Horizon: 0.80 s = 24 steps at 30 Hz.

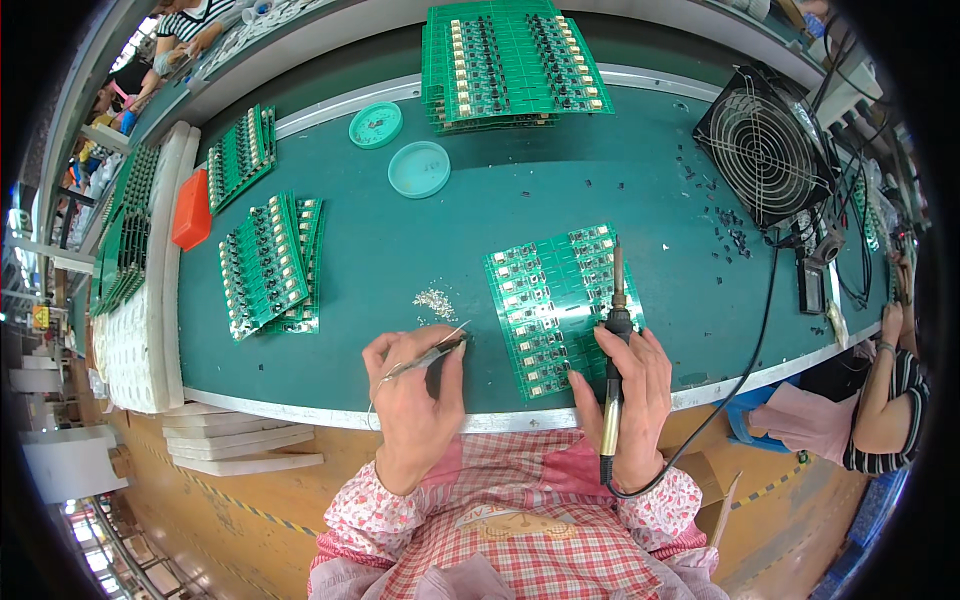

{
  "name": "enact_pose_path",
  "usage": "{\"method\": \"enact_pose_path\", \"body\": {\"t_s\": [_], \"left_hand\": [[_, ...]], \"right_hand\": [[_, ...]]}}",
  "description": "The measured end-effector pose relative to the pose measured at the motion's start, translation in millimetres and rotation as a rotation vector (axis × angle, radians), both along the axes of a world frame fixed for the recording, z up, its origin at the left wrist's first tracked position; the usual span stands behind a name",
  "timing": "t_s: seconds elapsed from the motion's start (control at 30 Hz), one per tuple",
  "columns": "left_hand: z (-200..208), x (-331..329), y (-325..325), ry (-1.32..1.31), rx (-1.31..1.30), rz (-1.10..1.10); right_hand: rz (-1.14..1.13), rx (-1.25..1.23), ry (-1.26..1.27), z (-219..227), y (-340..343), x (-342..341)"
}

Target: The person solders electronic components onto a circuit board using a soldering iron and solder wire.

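From the head camera: on the checked apron (470, 565), a printed motif (525, 524) with a few letters, upside down and too small to read surely. On the bench (390, 255), near its front edge and slightly askew, a green circuit board (548, 318), rectangular, with columns of whitish blocks and small black parts, and a glare across the middle. Gripped in the right hand (640, 390), over the board's right side: a soldering iron (619, 319) with black collar and brass-coloured handle, tip pointing away from the body; impossible to tell whether touching. Pinched in the left hand (414, 400), left of the board: slim metal tweezers (434, 354). Just beyond, scattered tiny pale pieces (434, 303). Farther off, stacked boards (512, 65) and a black fan (762, 150).
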<state>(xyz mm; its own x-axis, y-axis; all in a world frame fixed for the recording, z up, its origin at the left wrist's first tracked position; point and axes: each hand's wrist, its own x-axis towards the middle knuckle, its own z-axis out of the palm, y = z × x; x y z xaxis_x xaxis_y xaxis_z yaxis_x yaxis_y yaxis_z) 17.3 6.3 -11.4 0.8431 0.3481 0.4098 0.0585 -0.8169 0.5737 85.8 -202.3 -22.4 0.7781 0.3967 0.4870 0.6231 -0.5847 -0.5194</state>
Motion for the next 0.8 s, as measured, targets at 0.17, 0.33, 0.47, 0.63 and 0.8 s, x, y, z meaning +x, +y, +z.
{"method": "enact_pose_path", "body": {"t_s": [0.17, 0.33, 0.47, 0.63, 0.8], "left_hand": [[-1.6, -0.8, 0.3, -0.021, -0.026, 0.009], [-2.5, -2.1, 0.9, -0.008, -0.029, 0.003], [-3.6, -2.8, 1.8, 0.0, -0.002, 0.001], [-2.2, -1.7, 0.5, 0.008, -0.006, -0.006], [-3.5, -1.7, 0.7, -0.001, -0.002, -0.011]], "right_hand": [[0.004, 0.0, 0.004, 0.2, -0.6, 0.0], [0.005, 0.001, 0.007, 0.8, -0.9, -0.1], [0.006, -0.001, 0.014, 1.5, -0.8, -0.1], [0.005, 0.004, 0.012, -1.0, -1.3, 0.0], [-0.001, 0.002, 0.011, -0.3, -0.8, -0.5]]}}
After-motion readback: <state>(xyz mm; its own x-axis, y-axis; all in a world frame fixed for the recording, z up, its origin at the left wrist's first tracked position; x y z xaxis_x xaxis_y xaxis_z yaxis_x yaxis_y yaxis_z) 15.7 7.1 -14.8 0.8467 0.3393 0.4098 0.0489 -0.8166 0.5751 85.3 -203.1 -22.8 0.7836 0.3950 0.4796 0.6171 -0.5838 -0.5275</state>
